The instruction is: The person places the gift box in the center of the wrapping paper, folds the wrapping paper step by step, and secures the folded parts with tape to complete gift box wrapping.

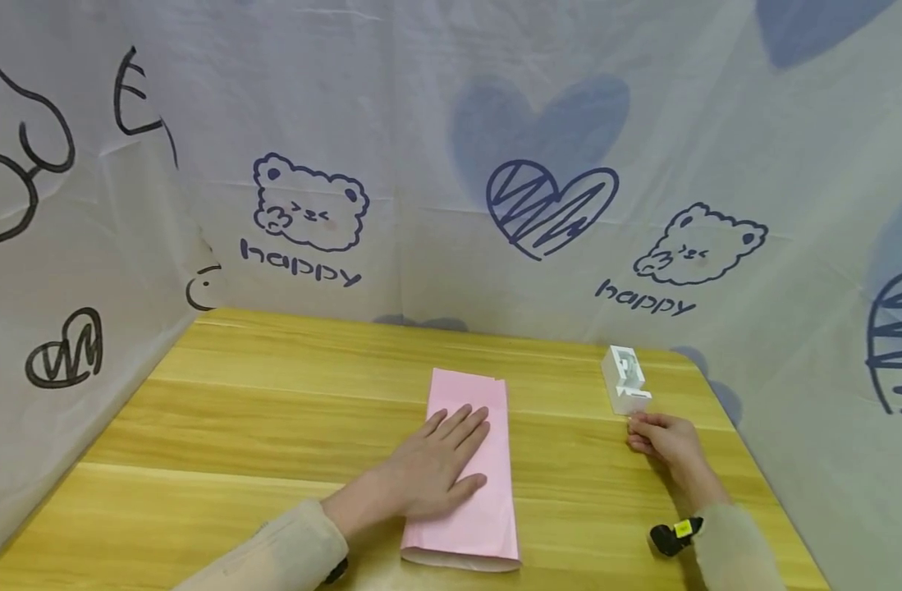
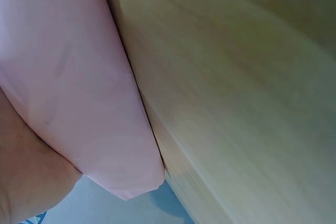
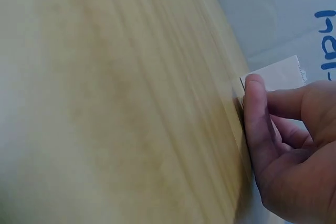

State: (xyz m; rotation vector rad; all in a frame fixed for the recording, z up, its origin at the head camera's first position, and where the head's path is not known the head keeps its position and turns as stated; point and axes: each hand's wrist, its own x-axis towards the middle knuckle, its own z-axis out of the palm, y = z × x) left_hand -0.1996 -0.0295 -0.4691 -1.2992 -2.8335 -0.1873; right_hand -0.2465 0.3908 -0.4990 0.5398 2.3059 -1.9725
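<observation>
A folded pink paper (image 1: 469, 525), long and tube-like with an open rounded end toward me, lies on the wooden table. My left hand (image 1: 439, 468) rests flat across it, fingers spread and thumb out to the right. In the left wrist view, the side of that hand presses against the pink paper (image 2: 84, 87). To the right stands a white tape dispenser (image 1: 616, 382) with a roll in its top. At its near end my right hand (image 1: 668, 443) pinches with thumb and fingertips, apparently on the end of clear tape, which barely shows. Behind the fingers is the white dispenser (image 3: 281, 74).
The yellow wooden table (image 1: 273, 394) has its far edge against a pale curtain (image 1: 421, 205) printed with hearts and bear faces. A black wrist device (image 1: 672, 538) with a yellow label sits by the right sleeve.
</observation>
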